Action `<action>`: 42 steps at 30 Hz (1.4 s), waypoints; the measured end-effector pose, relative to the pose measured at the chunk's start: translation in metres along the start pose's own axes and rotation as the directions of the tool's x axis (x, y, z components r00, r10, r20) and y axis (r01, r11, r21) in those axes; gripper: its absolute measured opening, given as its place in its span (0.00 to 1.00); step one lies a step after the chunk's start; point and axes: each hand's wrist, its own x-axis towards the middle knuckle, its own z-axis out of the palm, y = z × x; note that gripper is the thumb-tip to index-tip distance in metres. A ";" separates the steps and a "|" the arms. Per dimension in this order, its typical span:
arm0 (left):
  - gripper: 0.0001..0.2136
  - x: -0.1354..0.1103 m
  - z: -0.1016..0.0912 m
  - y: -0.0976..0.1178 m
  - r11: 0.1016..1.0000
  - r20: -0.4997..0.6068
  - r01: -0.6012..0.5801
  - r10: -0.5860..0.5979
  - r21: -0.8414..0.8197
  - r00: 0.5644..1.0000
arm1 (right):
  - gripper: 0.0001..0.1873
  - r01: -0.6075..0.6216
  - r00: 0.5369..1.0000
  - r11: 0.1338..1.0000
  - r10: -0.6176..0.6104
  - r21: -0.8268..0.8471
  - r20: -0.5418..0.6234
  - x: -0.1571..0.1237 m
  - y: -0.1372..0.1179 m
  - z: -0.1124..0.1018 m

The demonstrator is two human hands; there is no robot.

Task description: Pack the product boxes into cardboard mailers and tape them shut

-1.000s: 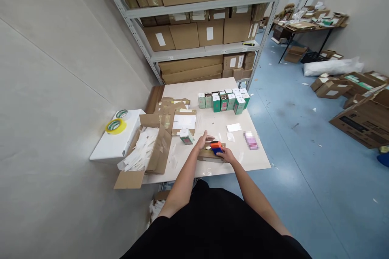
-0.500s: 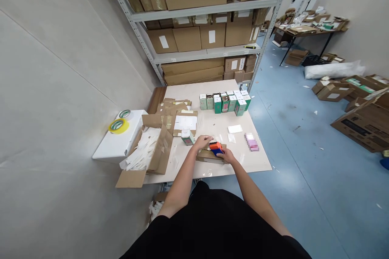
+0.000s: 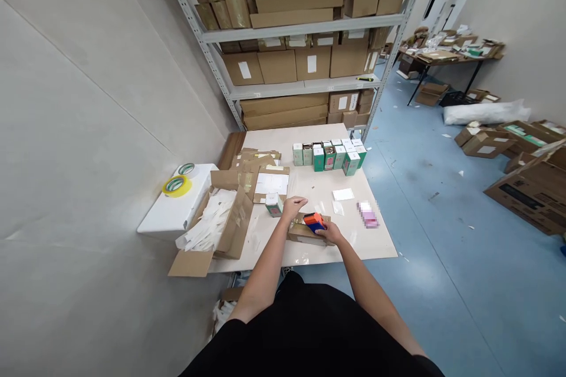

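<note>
In the head view, my right hand (image 3: 331, 232) is closed around an orange and blue tape dispenser (image 3: 314, 222). The dispenser is over a cardboard box (image 3: 305, 237) near the front edge of the table, its far side partly covered with shiny tape. To the left of the dispenser is my left hand (image 3: 293, 207), held above the box's left end with the fingertips together; anything between them is too small to make out. A green and white carton (image 3: 274, 205) stands just left of that hand, by a flattened cardboard piece with a white sheet (image 3: 270, 183).
Several green and white cartons (image 3: 329, 157) stand at the table's back right. An open box of white paper strips (image 3: 207, 221) is at the left, beside yellow tape rolls (image 3: 177, 185). White slips (image 3: 343, 194) lie on the right. Shelving (image 3: 305, 89) rises behind.
The view has tilted up a little, so the scene sits lower. The left fingertips have drawn slightly left, away from the tape dispenser, which stays in my right hand over the box.
</note>
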 end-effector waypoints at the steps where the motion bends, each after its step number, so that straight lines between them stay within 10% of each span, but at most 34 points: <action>1: 0.16 -0.001 0.000 -0.004 1.000 -0.040 0.014 -0.014 -0.010 0.999 | 0.13 0.003 1.000 1.000 -0.003 -0.006 -0.003 0.000 0.001 0.001; 14: 0.23 -0.059 -0.005 -0.082 0.621 -0.089 0.434 -0.631 -0.653 0.770 | 0.26 0.005 1.000 0.988 -0.007 -0.153 -0.013 -0.002 -0.009 0.002; 29: 0.22 -0.051 0.017 -0.087 0.637 -0.255 0.342 -0.657 -0.691 0.709 | 0.22 -0.038 0.998 0.914 0.012 -0.404 -0.066 -0.002 -0.073 -0.024; 42: 0.18 -0.054 0.025 -0.101 0.680 -0.328 0.304 -0.634 -0.667 0.700 | 0.20 -0.043 0.999 0.898 0.043 -0.437 -0.010 -0.002 -0.065 -0.025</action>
